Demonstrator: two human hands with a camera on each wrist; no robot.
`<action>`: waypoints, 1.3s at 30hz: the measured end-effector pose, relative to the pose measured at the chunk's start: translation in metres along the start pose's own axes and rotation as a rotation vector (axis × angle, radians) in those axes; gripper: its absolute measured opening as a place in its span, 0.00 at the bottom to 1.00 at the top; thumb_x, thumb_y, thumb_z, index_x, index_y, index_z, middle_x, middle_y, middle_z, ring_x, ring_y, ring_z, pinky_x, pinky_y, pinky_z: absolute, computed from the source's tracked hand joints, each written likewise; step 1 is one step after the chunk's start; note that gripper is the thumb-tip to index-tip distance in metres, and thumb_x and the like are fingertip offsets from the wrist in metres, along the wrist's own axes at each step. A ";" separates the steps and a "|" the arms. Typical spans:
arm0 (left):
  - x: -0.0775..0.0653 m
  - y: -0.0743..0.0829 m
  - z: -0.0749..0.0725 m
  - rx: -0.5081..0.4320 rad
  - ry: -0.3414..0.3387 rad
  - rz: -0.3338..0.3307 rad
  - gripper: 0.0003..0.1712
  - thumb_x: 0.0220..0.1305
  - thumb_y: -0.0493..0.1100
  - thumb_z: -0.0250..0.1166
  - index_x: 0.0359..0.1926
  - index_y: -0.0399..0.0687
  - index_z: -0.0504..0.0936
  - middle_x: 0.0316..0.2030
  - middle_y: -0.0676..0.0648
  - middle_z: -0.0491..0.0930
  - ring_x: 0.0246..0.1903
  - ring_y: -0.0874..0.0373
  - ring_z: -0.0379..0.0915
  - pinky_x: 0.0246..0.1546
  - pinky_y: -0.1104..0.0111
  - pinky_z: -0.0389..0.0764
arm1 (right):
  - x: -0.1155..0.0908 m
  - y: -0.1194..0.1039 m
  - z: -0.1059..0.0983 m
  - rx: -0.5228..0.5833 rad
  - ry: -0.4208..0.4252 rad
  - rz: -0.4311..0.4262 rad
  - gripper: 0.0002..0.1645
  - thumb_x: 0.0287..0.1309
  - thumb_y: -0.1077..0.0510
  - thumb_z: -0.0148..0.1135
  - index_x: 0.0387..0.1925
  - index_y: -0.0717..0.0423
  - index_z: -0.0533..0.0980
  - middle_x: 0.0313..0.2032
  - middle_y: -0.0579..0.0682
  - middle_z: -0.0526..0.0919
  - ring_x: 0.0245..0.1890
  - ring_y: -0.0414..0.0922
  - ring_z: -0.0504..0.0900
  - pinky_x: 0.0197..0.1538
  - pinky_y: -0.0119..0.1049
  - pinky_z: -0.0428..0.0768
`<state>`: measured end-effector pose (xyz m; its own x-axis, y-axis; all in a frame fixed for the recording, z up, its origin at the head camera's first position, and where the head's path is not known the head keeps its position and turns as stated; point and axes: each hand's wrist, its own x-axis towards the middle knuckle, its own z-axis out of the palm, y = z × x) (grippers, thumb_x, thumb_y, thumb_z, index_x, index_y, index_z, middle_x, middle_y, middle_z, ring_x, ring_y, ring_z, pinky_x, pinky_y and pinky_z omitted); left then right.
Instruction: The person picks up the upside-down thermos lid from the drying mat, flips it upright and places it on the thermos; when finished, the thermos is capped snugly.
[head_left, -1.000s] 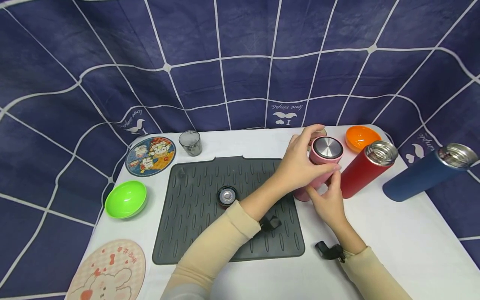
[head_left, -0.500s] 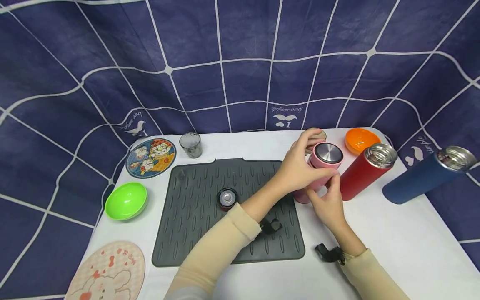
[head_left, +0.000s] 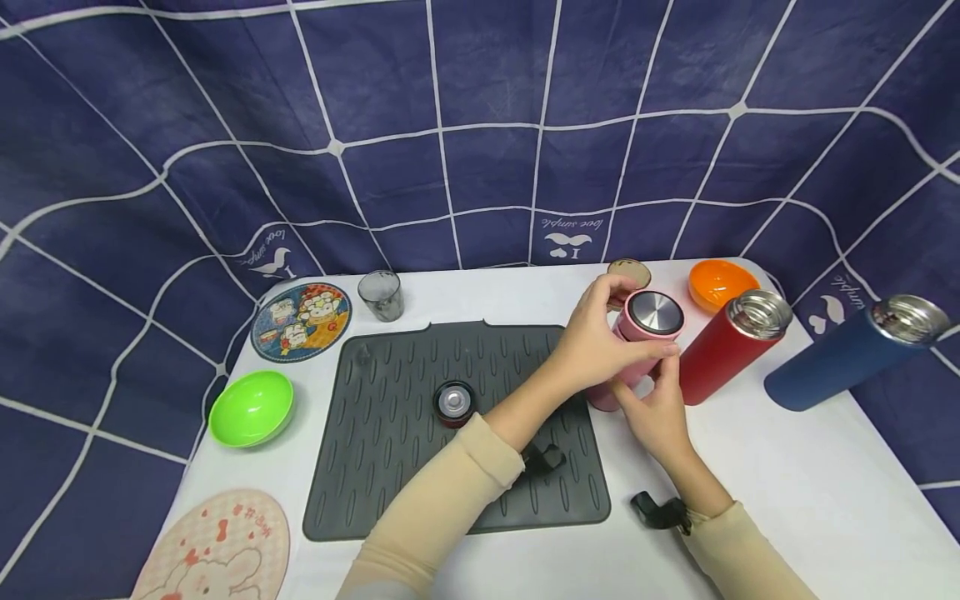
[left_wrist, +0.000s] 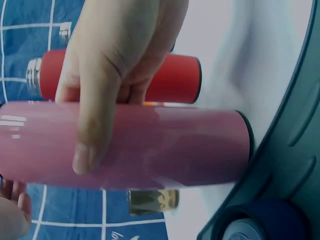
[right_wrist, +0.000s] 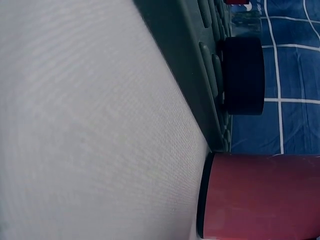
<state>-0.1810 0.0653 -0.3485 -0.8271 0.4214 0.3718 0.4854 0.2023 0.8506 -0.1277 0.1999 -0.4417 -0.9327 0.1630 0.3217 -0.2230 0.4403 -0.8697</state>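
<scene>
Across the upper half of the head view, dark blue cloth with white grid lines; filling much of the lower half, a white table; left of centre on it, a dark grey ridged mat; in the lower left corner, a round pinkish mat with a rabbit print, cut off by the frame's bottom edge; at far right, a blue bottle, open-mouthed; just inward, a red bottle, likewise open; right of centre, a pink bottle, standing beside the grey mat's right edge, silver-topped lid in place; grasped high, near the lid, by the left hand; gripped lower, around the body, by the right hand, thumb across the front in the left wrist view; at centre left, a round cartoon mat; below that, a green bowl; toward upper right, beyond the red bottle, an orange bowl; left of centre, behind the grey mat, a smoky glass; beyond the left hand, partly hidden, a small round container; near frame centre, on the grey mat, a black-rimmed cap.
</scene>
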 end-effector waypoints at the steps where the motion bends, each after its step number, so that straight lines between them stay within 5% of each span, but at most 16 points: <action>1: 0.000 -0.001 -0.001 0.014 0.002 -0.007 0.45 0.43 0.54 0.77 0.60 0.53 0.64 0.53 0.56 0.70 0.51 0.66 0.66 0.53 0.79 0.70 | 0.000 -0.001 0.000 0.002 -0.002 0.005 0.47 0.48 0.64 0.70 0.64 0.52 0.54 0.57 0.46 0.68 0.56 0.32 0.67 0.60 0.22 0.64; 9: 0.000 -0.005 -0.006 -0.008 -0.100 -0.055 0.46 0.46 0.54 0.75 0.66 0.61 0.63 0.59 0.59 0.69 0.54 0.66 0.65 0.55 0.69 0.72 | -0.005 -0.031 -0.003 -0.027 -0.021 0.021 0.46 0.49 0.65 0.68 0.65 0.57 0.52 0.59 0.53 0.67 0.57 0.32 0.65 0.65 0.44 0.66; 15: 0.000 -0.006 0.003 0.054 -0.020 -0.046 0.45 0.43 0.57 0.75 0.60 0.56 0.62 0.54 0.59 0.67 0.54 0.65 0.61 0.53 0.72 0.71 | -0.005 -0.036 -0.003 -0.012 -0.021 0.000 0.41 0.50 0.68 0.66 0.62 0.62 0.53 0.57 0.55 0.68 0.55 0.26 0.64 0.62 0.28 0.64; 21: 0.000 -0.007 -0.004 0.011 -0.114 -0.028 0.43 0.49 0.52 0.73 0.65 0.62 0.62 0.59 0.58 0.64 0.58 0.66 0.55 0.56 0.71 0.66 | -0.005 -0.036 -0.003 -0.026 -0.018 0.005 0.45 0.49 0.65 0.68 0.63 0.60 0.53 0.59 0.54 0.67 0.56 0.27 0.64 0.64 0.42 0.66; 27: 0.001 -0.004 0.005 0.025 -0.019 -0.048 0.47 0.43 0.56 0.76 0.61 0.58 0.59 0.56 0.59 0.65 0.54 0.66 0.60 0.52 0.73 0.70 | -0.005 -0.035 -0.003 0.010 -0.013 0.005 0.40 0.49 0.68 0.66 0.60 0.63 0.54 0.56 0.54 0.69 0.53 0.26 0.65 0.62 0.28 0.64; 33: 0.003 -0.008 -0.003 -0.087 -0.133 -0.027 0.39 0.53 0.47 0.70 0.64 0.56 0.63 0.59 0.55 0.67 0.56 0.65 0.61 0.56 0.71 0.68 | -0.006 -0.036 -0.003 -0.016 -0.017 0.020 0.45 0.50 0.65 0.68 0.64 0.60 0.52 0.59 0.53 0.67 0.56 0.32 0.65 0.62 0.30 0.64; 39: 0.004 -0.003 0.006 0.030 -0.010 -0.055 0.47 0.41 0.58 0.76 0.61 0.59 0.62 0.55 0.59 0.66 0.52 0.66 0.60 0.50 0.72 0.72 | -0.005 -0.035 -0.004 0.009 -0.013 0.009 0.41 0.49 0.68 0.66 0.61 0.63 0.54 0.56 0.55 0.70 0.54 0.30 0.66 0.61 0.26 0.64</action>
<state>-0.1841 0.0715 -0.3521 -0.8498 0.4178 0.3214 0.4480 0.2512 0.8580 -0.1145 0.1872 -0.4116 -0.9381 0.1555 0.3094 -0.2175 0.4306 -0.8759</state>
